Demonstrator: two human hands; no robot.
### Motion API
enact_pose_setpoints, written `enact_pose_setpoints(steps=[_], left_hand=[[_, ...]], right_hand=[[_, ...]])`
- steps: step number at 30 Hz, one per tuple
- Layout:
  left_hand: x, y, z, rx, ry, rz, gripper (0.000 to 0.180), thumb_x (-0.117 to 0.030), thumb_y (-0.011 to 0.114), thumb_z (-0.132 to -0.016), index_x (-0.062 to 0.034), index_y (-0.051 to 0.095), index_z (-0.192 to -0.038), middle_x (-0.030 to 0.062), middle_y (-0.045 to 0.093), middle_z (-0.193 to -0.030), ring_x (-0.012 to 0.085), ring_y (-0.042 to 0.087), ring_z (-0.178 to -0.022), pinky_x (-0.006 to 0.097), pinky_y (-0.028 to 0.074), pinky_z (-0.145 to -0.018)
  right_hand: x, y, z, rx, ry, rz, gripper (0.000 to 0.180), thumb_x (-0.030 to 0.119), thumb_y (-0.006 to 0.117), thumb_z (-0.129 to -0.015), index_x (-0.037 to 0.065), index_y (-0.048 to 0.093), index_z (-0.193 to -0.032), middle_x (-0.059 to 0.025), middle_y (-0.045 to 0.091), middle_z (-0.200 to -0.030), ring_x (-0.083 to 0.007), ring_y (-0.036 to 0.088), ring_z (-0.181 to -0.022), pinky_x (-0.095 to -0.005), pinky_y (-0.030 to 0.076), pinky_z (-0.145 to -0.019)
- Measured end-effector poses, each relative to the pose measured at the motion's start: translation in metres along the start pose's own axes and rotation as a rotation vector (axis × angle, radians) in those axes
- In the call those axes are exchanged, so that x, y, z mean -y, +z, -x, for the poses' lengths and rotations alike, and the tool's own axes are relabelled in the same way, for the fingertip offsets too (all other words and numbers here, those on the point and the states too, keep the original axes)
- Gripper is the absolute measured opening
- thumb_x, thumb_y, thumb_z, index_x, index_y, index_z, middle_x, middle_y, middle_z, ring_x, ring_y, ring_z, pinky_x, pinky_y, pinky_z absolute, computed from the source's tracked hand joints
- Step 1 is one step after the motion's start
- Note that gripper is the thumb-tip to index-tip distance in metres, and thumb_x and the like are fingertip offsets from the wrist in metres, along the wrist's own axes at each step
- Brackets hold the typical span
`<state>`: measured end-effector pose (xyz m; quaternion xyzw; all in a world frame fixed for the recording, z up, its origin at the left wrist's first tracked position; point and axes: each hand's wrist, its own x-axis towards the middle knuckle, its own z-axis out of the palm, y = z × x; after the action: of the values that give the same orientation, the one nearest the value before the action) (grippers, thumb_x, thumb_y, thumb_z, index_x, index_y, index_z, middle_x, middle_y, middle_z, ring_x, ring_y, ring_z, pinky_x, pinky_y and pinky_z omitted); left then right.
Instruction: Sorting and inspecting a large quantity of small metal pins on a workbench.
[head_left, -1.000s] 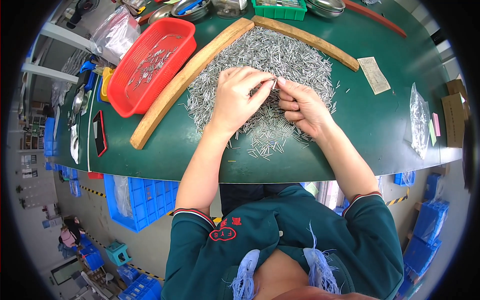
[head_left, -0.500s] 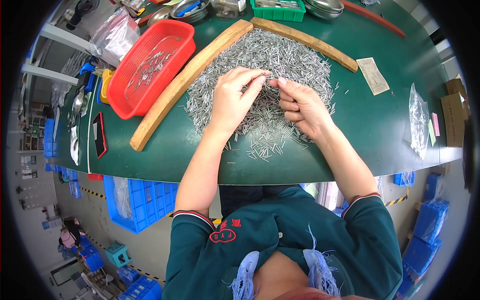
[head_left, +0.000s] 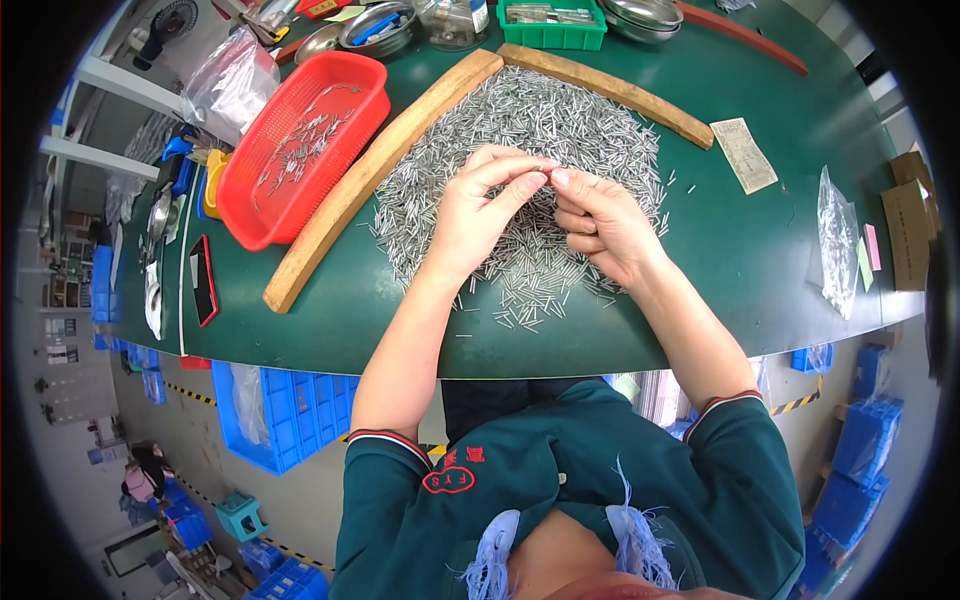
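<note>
Steel pins under sorting: our left hand (head_left: 478, 205) and right hand (head_left: 600, 222) meet fingertip to fingertip above the heap of short silver metal pins (head_left: 520, 150).
Both hands are pinched together, seemingly on a pin too small to confirm; we judge a loosened pinch could drop it back into the heap, and a sweeping wrist could scatter pins past the curved wooden strips (head_left: 375, 170) across the green bench mat (head_left: 760, 240), short of the red plastic basket (head_left: 300, 140).

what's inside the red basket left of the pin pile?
The red basket holds a thin scatter of small metal pins on its mesh floor, far fewer than the pile on the table. Its near wall hides the lower edge of the floor.
</note>
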<state>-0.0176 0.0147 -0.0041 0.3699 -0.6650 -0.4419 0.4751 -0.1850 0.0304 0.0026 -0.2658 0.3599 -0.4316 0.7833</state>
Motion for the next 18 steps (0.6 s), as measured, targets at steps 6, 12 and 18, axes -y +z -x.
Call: enact_pose_setpoints(steps=[6, 12, 18], left_hand=[[-0.002, 0.003, 0.000, 0.018, 0.026, -0.015, 0.022, -0.005, 0.058, -0.086, -0.0037, 0.065, -0.107, 0.0070, 0.057, -0.102, 0.0151, 0.054, -0.098, 0.026, 0.043, -0.087], [-0.008, 0.003, 0.000, 0.026, 0.038, -0.129, 0.025, -0.007, 0.057, -0.087, -0.0067, 0.064, -0.111, 0.0068, 0.060, -0.100, 0.0140, 0.055, -0.098, 0.026, 0.043, -0.086], [-0.007, -0.001, -0.002, -0.130, 0.130, -0.313, 0.024, -0.011, 0.062, -0.084, -0.0093, 0.066, -0.108, 0.0066, 0.063, -0.089, 0.0144, 0.060, -0.081, 0.025, 0.047, -0.073]], right_hand=[[0.001, -0.001, 0.000, 0.064, -0.005, 0.005, 0.017, 0.024, 0.061, -0.088, 0.007, 0.055, -0.091, 0.0101, 0.033, -0.062, 0.0012, 0.026, -0.049, -0.0150, 0.017, -0.038], [0.002, -0.002, 0.000, 0.057, 0.016, -0.045, 0.016, 0.023, 0.061, -0.088, 0.007, 0.056, -0.091, 0.0102, 0.034, -0.062, 0.0013, 0.026, -0.049, -0.0151, 0.017, -0.038], [0.003, -0.004, -0.002, 0.012, -0.029, -0.015, 0.019, 0.024, 0.061, -0.088, 0.006, 0.057, -0.094, 0.0103, 0.034, -0.061, 0.0013, 0.026, -0.048, -0.0151, 0.016, -0.038]])
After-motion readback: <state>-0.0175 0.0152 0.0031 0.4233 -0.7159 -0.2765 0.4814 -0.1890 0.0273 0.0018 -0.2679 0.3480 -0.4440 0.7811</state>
